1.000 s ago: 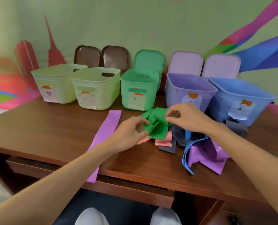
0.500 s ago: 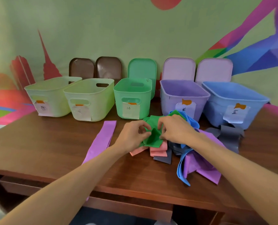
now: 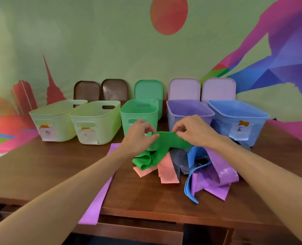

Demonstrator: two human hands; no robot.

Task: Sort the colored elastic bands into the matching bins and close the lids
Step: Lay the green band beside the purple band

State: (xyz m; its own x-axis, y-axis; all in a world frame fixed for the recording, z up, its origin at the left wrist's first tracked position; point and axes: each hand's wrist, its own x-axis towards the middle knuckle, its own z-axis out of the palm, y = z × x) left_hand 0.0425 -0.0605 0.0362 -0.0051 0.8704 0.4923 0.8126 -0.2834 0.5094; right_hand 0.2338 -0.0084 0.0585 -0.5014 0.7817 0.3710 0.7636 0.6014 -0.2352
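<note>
The left hand (image 3: 139, 137) and the right hand (image 3: 194, 131) are both holding up one flat green elastic band (image 3: 167, 141), stretched a little between them above the brown wooden table (image 3: 40, 165). The left fingers (image 3: 152, 137) are curling in, with thumb and forefinger pinching the band's upper edge. The right fingers (image 3: 178, 129) are bending too and nipping the same edge just beside them. The rest of the band is hanging below the left fingers in loose folds and touching the table.

Straight beyond the left fingers, the mint-green plastic bin (image 3: 139, 112) is standing open, its green plastic lid (image 3: 148, 89) leaning upright behind it. Beyond the right fingers the lilac plastic bin (image 3: 189, 110) is standing, with the light blue plastic bin (image 3: 238, 117) further out to that side.

Under and nearer than the fingers a heap is lying: salmon-pink bands (image 3: 167, 171), a dark grey band (image 3: 179, 159), a blue band (image 3: 190, 184) and glossy purple bands (image 3: 217, 172), all overlapping. A long purple band (image 3: 102, 191) is lying flat below the left wrist, its near end hanging over the table edge.
</note>
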